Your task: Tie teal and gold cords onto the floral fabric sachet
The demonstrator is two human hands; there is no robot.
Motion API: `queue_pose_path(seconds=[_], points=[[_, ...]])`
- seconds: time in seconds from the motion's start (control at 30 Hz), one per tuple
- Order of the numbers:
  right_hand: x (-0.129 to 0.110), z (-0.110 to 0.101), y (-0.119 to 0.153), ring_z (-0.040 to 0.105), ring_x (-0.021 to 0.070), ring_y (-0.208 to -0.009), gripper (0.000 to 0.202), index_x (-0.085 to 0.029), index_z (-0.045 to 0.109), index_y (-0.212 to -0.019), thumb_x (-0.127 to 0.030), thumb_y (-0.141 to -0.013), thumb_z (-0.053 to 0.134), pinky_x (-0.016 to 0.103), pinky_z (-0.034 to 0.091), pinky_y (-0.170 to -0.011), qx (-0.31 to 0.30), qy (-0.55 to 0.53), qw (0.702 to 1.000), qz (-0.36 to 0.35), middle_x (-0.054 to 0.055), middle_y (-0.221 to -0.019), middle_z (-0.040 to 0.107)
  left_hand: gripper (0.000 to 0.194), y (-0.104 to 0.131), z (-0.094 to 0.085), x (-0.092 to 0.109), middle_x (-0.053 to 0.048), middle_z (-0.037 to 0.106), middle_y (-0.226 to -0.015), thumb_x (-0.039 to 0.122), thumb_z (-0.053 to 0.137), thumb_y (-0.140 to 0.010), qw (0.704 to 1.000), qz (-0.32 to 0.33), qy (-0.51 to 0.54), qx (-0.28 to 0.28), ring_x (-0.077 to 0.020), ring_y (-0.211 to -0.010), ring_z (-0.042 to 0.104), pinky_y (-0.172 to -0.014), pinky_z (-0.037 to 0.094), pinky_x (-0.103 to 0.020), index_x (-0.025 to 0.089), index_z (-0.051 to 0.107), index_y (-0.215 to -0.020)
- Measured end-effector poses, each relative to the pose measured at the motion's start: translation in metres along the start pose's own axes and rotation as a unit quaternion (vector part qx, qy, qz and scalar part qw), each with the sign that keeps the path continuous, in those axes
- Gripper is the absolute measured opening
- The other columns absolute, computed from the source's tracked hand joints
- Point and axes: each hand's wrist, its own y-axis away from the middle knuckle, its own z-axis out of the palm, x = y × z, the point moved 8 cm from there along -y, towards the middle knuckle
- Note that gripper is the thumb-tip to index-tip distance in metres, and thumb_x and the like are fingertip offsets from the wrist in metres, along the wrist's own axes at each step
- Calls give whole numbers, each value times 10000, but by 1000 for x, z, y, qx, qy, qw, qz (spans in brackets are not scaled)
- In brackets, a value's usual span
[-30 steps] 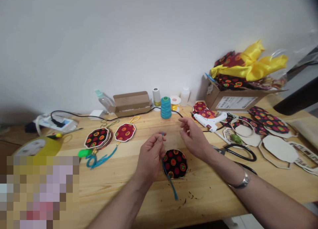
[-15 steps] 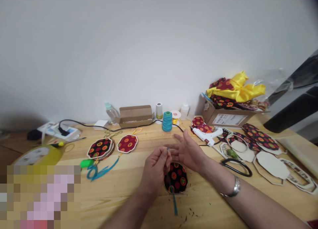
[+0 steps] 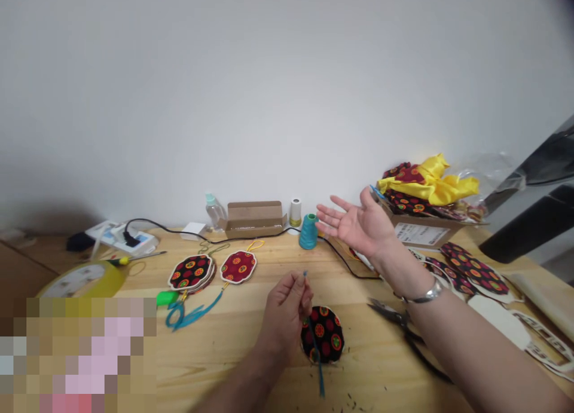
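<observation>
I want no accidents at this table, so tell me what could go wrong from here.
The left hand pinches the blue strand, which might slip loose. The right hand appears near the thread spool and might tip it over. The right forearm overlaps the scissors in view and could bump them.

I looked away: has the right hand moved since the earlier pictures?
Yes: against the teal thread cone, the right hand has risen in view, from below it to roughly level.

Small open box point(image 3: 255, 219), bottle point(image 3: 217, 216) just left — power strip point(image 3: 144, 242) far left, yellow tape roll point(image 3: 106, 277) nearer — yellow cloth point(image 3: 442, 189) atop labelled carton point(image 3: 421, 232)
</observation>
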Motion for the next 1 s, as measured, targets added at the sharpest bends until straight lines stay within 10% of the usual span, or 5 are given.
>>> queue_pose_path(seconds=[0.37, 0.67, 0.87, 0.93, 1.0], points=[[-95, 35, -10, 553, 291, -1084, 670, -131, 590, -1065, -682, -801, 316, 469, 493, -813, 17, 237, 963, -125, 152, -1069, 618, 311, -1, 0, -3, 68, 414, -494, 382, 705, -674, 1000, -10, 0, -7, -29, -438, 301, -432, 221, -157, 148, 503, -643], [-155, 82, 61, 580, 219, -928, 946, -32, 592, -835, -309, -667, -296, 373, 404, -561, 4, 281, 930, -235, 26, -1006, 634, 338, -4, -6, -4, 86, 387, -491, 350, 747, -625, 999, -31, 41, 12, -18, -417, 292, -416, 214, -151, 148, 477, -645], [-76, 36, 70, 657, 177, -690, 674, -219, 639, -1065, -621, -822, 156, 407, 459, -662, -109, 466, 871, -108, -18, -573, 648, 365, -6, -12, -7, 91, 396, -480, 341, 774, -575, 998, -46, 35, 39, -14, -397, 275, -398, 198, -153, 150, 472, -650], [-20, 12, 67, 646, 202, -700, 402, -200, 685, -960, -513, -766, 525, 373, 485, -675, -156, 612, 775, -13, 33, -671, 677, 367, -6, -12, -9, 89, 399, -479, 347, 768, -580, 998, -50, 22, 42, -14, -395, 272, -397, 197, -153, 151, 465, -645], [-5, -12, 61, 621, 270, -788, 200, -177, 698, -806, -327, -673, 689, 415, 467, -693, -32, 748, 659, -74, 111, -778, 678, 358, -5, -11, -11, 89, 401, -477, 361, 750, -605, 998, -53, 9, 39, -13, -388, 258, -393, 189, -154, 153, 462, -648]])
